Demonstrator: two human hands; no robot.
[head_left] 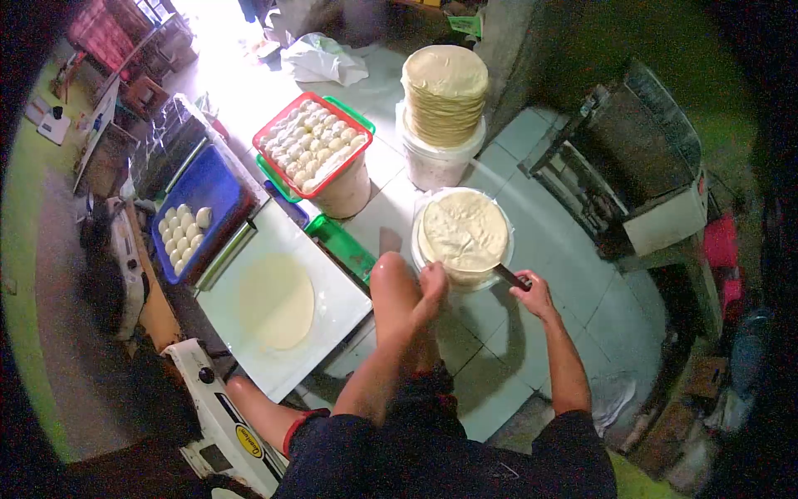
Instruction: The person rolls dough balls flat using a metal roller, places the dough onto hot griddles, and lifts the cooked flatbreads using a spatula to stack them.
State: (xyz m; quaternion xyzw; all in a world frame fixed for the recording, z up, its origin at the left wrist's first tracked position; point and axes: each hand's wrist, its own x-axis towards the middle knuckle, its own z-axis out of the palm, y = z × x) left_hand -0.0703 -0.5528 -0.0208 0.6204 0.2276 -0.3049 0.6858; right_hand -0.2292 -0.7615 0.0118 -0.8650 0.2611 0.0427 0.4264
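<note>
My right hand (534, 296) is closed around the dark handle (511, 277) of a tool. The tool's far end meets the rim of a round stack of pale dough sheets (465, 229), and its shape is hidden there. A white tub (478, 283) bears this stack. Beside the stack's near left edge, above my knee, is my left hand (431, 287) with its fingers curled; whether they grip the dough is unclear. One thin round dough sheet (283, 303) lies flat on the white board (241, 353) to my left.
A taller stack of dough sheets (446, 96) stands on a white bucket (432, 162) behind. Dough balls fill a red tray (362, 148), and several more lie in a blue tray (220, 179). A green crate (345, 247) is near my knee. Metal equipment (615, 170) stands right.
</note>
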